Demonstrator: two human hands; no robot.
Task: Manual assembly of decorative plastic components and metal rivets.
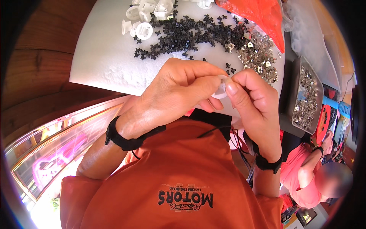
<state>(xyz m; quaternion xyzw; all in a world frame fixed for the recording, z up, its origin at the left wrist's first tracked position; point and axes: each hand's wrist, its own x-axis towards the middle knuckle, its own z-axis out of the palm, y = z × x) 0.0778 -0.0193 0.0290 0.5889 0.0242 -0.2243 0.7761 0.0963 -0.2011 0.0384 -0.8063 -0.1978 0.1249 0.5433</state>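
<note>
Between my two hands is a small round white plastic part (220, 92), held up in front of my chest. My left hand (177, 87) is closed on its left side with thumb and fingers. On its right side, the thumb and forefinger of my right hand (256, 100) pinch the rim. My fingers cover much of the part, so I cannot tell whether a smaller piece is between them. Just beyond my hands, black cross-shaped plastic pieces (187, 32) lie scattered over a white foam-like surface (103, 49). Small shiny metal pieces (263, 57) are heaped to their right.
More white round plastic parts (144, 31) sit at the far left. A red plastic bag (259, 15) lies at the far right of the surface. Beyond its right edge stands a tray (320, 89) of metal pieces. Another person (305, 171) works at the right.
</note>
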